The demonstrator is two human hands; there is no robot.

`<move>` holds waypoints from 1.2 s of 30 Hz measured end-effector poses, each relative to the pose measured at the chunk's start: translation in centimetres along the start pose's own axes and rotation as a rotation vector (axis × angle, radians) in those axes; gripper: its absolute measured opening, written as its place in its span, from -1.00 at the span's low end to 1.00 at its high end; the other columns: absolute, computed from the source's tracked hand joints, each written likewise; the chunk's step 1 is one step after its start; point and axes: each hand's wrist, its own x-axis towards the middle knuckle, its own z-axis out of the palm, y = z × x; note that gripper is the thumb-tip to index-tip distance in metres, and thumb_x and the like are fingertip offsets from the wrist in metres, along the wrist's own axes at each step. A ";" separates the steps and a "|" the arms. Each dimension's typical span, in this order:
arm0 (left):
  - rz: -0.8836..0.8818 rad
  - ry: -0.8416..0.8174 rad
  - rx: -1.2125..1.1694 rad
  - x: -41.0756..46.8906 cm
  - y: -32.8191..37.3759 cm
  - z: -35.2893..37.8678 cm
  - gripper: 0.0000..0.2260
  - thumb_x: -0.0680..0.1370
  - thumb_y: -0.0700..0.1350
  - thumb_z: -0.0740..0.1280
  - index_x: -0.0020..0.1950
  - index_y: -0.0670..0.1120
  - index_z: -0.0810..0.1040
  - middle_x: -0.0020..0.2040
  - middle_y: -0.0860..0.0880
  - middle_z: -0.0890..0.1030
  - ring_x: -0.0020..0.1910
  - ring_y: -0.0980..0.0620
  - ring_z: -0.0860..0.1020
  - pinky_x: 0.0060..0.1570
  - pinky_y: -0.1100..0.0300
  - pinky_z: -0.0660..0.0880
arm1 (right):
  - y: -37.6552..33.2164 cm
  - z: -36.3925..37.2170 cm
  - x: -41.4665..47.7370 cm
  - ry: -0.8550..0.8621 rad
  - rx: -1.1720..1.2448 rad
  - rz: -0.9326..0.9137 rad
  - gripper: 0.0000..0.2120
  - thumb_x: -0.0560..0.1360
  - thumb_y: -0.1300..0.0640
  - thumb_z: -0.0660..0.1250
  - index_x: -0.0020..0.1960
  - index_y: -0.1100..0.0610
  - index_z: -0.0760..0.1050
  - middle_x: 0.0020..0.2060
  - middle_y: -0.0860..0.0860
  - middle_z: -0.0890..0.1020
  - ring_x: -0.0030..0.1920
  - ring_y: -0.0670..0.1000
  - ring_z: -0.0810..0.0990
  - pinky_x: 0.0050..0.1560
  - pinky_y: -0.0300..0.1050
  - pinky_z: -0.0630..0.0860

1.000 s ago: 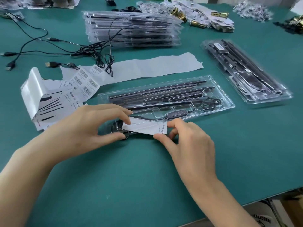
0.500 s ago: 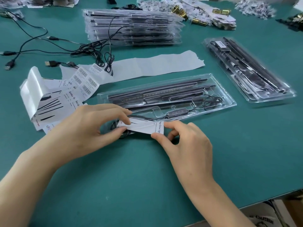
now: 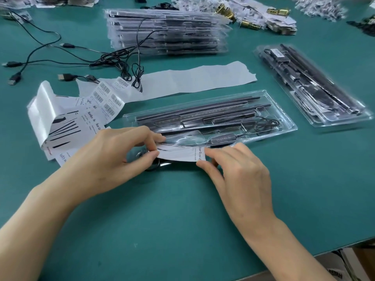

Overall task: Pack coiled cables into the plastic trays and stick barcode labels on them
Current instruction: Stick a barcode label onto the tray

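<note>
- Left hand (image 3: pixel 113 159): thumb and forefinger curl together and pinch the left end of a white label (image 3: pixel 178 154); the other fingers are bent loosely above it.
- Right hand (image 3: pixel 239 175): thumb and forefinger pinch the right end of the same label, just by its printed text (only partly readable). The remaining fingers are tucked behind.
- Pose: both forearms come in from the near edge of the green table (image 3: pixel 182 230) and angle toward each other. The hands are apart, with the label stretched flat between them.
- The label sits at the near long edge of the open clear tray (image 3: pixel 288 122), over its rim; I cannot tell whether it is stuck down.
- A dark shiny object (image 3: pixel 158 165) lies under the label's near edge, kind not clear.
- In the tray: long dark bars, an inline controller (image 3: pixel 223 138), and a coiled cable (image 3: pixel 265 124) in the right-hand compartment.
- Label sheet (image 3: pixel 67 122) with barcodes lies just left of the tray, curled at one end.
- Bare backing strip (image 3: pixel 192 80) lies beyond the tray.
- Farther back: a stack of trays (image 3: pixel 168 31), with loose cables (image 3: pixel 81 57) to its left.
- A packed tray (image 3: pixel 310 86) lies well apart, to the right.
</note>
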 end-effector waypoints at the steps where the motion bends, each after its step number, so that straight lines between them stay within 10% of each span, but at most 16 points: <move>1: 0.001 -0.003 -0.006 0.0 0.0 0.0 -0.89 0.58 0.09 0.30 -0.09 0.10 0.49 0.18 0.26 0.66 0.06 0.30 0.64 -0.26 0.21 0.56 | 0.0 0.0 -0.1 -0.001 -0.021 -0.011 -0.79 0.49 0.01 0.52 0.03 0.13 0.71 -0.26 -0.04 0.65 -0.21 0.08 0.56 -0.26 0.03 0.56; 9: -0.001 -0.035 -0.012 0.0 -0.2 0.0 -0.90 0.57 0.10 0.31 -0.09 0.11 0.48 0.17 0.28 0.66 0.09 0.34 0.62 -0.30 0.48 0.41 | 0.5 0.2 0.9 0.050 -0.046 -0.036 -0.81 0.52 -0.03 0.52 -0.10 0.08 0.66 -0.29 -0.07 0.61 -0.22 0.07 0.53 -0.22 0.02 0.47; 15: 0.013 -0.045 -0.010 0.0 -0.5 -0.1 -0.89 0.58 0.10 0.31 -0.09 0.11 0.49 0.20 0.25 0.65 0.20 0.37 0.58 0.07 0.23 0.56 | 1.3 -0.3 3.6 0.007 -0.098 -0.237 -0.76 0.48 0.05 0.56 0.05 0.12 0.61 -0.13 0.03 0.57 -0.08 0.14 0.53 -0.04 0.05 0.42; 26: 0.053 -0.058 0.015 -0.2 -0.6 -0.1 -0.91 0.61 0.08 0.31 -0.06 0.13 0.46 0.22 0.20 0.65 0.24 0.35 0.56 -0.05 0.00 0.64 | 0.8 -0.2 7.0 -0.096 -0.127 -0.741 -0.84 0.63 0.24 0.29 -0.07 0.19 0.63 -0.10 0.11 0.64 -0.06 0.19 0.62 0.13 0.14 0.53; 36: 0.024 -0.001 0.321 -1.0 2.0 -2.4 -0.81 0.59 0.18 0.36 0.03 0.09 0.60 0.08 0.16 0.61 0.06 0.08 0.58 0.07 0.00 0.54 | 1.2 0.9 6.3 -0.338 -0.116 -0.662 -0.77 0.68 0.23 0.20 -0.02 0.15 0.63 -0.16 0.03 0.65 -0.24 0.11 0.61 -0.37 0.02 0.56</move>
